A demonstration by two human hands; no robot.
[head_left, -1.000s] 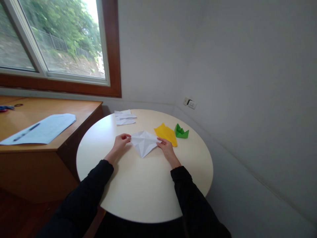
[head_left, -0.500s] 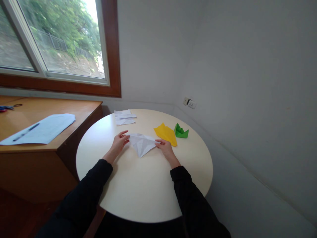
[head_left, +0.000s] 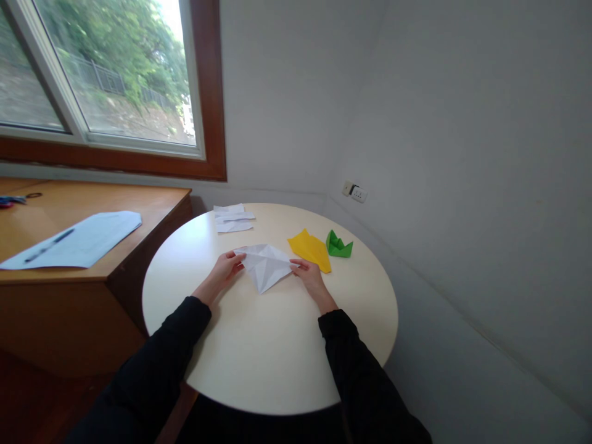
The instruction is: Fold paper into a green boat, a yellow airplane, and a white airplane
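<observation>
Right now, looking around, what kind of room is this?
Probably a study or craft corner, though I can't be sure. There's a round table beneath the creased white paper, a wooden desk with a pen lying on pale paper, and a window showing trees outside.

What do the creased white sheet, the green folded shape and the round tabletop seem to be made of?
Creased white sheet: paper, matte; thin, with crossing fold lines.
Green folded shape: probably paper too, matte; crisp edges and points standing up.
Round tabletop: perhaps laminate or painted board; smooth and pale with a soft sheen, but its core cannot be told.
</observation>
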